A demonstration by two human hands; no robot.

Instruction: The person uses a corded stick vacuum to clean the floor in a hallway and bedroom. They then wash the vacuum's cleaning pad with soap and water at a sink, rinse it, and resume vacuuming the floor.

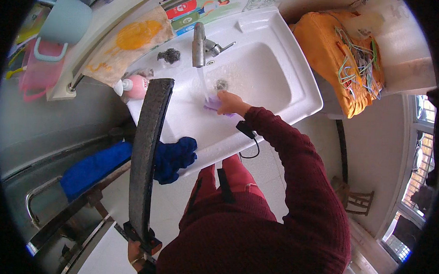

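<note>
My right hand (231,103) is closed around a light purple cloth or sponge (213,103) in the white washbasin (190,130), left of the drain. Water runs onto it from the metal faucet (199,45). At the lower left, my left hand (135,255) grips the lower end of a long, flat, dark grey object (145,152), whose kind I cannot tell. It stands up past the basin's left side, its upper end near a pink pump bottle (136,87). A dark blue cloth (175,159) hangs over the basin's front left corner, partly hidden behind the long object.
A dark steel-wool-like scrubber (169,56) lies on the basin's back ledge. A patterned towel (132,43) hangs from a rail at left, beside a light blue mug (66,17). Orange fabric with cords (324,50) is at right. A blue cloth (95,167) lies over a frame at lower left.
</note>
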